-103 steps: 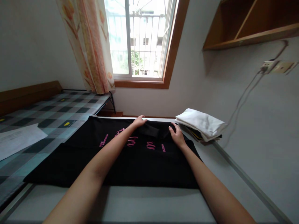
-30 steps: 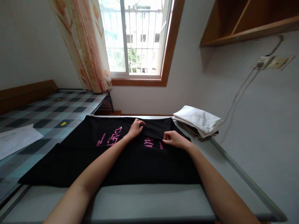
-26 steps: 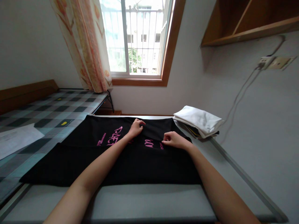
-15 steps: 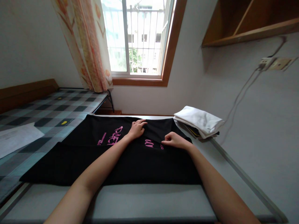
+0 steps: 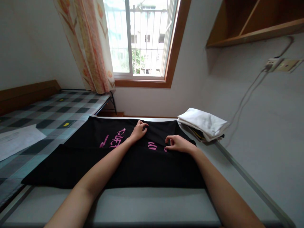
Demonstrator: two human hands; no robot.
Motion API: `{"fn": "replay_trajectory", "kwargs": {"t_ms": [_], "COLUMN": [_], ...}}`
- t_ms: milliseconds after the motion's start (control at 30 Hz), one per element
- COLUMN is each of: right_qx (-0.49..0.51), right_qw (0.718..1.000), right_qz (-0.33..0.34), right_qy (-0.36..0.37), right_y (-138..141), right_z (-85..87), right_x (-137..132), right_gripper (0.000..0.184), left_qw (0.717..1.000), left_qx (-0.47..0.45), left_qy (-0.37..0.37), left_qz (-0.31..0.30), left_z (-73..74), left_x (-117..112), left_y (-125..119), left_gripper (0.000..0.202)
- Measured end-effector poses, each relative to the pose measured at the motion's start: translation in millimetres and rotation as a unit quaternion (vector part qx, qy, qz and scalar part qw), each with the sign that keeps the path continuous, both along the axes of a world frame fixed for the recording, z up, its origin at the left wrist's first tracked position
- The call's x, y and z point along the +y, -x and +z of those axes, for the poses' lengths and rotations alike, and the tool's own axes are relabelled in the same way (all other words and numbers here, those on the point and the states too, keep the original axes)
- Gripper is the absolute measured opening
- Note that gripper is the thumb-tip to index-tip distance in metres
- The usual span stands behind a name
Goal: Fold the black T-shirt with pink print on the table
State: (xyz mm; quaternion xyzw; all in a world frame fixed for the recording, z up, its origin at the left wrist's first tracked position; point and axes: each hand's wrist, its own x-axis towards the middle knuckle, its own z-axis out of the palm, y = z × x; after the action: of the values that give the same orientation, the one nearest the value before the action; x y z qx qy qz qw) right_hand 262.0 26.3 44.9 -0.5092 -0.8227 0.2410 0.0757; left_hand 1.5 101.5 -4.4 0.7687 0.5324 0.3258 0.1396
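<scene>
Left grip [image 5: 139, 130] rests on the far half of a black cloth [image 5: 140, 171], fingers loosely curled and thumb parted from forefinger; the right grip [image 5: 180, 143] sits a little nearer, bent at the knuckles with a small gap between thumb and forefinger — whether the hidden fingers of either hold any fabric, I cannot tell. At the far left, a bed [image 5: 45, 123] with a brown headboard [image 5: 26, 92] bears a checked cover, and a sheet of white paper [image 5: 19, 141] lies on it. Behind the bed's far end hangs a flowered curtain [image 5: 91, 47], and right of that stands a barred window [image 5: 120, 47]. Spread wide across the pale counter [image 5: 156, 205], the black cloth reaches the counter's left edge with its near left corner. Pink lettering [image 5: 118, 138] shows left of the left forearm [image 5: 95, 172] and again between the two grips, partly covered by the edge of a nearer layer. Just beside the cloth's far right corner lies a stack of folded white cloth [image 5: 203, 122] — something dark and yellow [image 5: 199, 136] shows beneath it. Farther right, a wooden shelf [image 5: 256, 35] is fixed high on the wall, and below it a cable [image 5: 244, 95] hangs from a socket [image 5: 273, 65].
</scene>
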Motion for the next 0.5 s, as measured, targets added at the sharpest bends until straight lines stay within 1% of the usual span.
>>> {"fn": "replay_trajectory", "kwargs": {"t_ms": [133,200,267,333,433,500], "right_qx": [0.011,0.022,0.039,0.064,0.105,0.116], "right_qw": [1.0,0.999,0.998,0.995,0.988,0.983], "right_qz": [-0.008,-0.007,-0.006,-0.005,0.003,0.016], "right_qy": [0.027,0.039,0.052,0.07,0.111,0.139], "right_y": [1.4,2.1,2.1,1.1,-1.4,-2.2], "right_z": [1.1,1.1,0.6,-0.3,-1.3,-1.2], "right_x": [-1.1,-1.5,-1.4,-0.6,0.6,0.8], "right_gripper": [0.018,0.013,0.012,0.014,0.022,0.029], "left_qw": [0.997,0.995,0.997,0.999,1.0,0.999], "left_qx": [0.048,0.068,0.065,0.04,0.002,0.003], "left_qy": [0.008,0.016,0.011,0.002,0.014,0.037], "left_qz": [0.065,0.07,0.047,0.018,-0.016,-0.035], "left_z": [4.1,5.6,7.0,9.3,15.1,18.6], "left_x": [-5.3,-7.8,-7.2,-2.9,6.7,10.4], "left_y": [-0.4,-0.6,-0.1,1.6,5.6,7.7], "left_gripper": [0.021,0.021,0.02,0.023,0.033,0.033]}}
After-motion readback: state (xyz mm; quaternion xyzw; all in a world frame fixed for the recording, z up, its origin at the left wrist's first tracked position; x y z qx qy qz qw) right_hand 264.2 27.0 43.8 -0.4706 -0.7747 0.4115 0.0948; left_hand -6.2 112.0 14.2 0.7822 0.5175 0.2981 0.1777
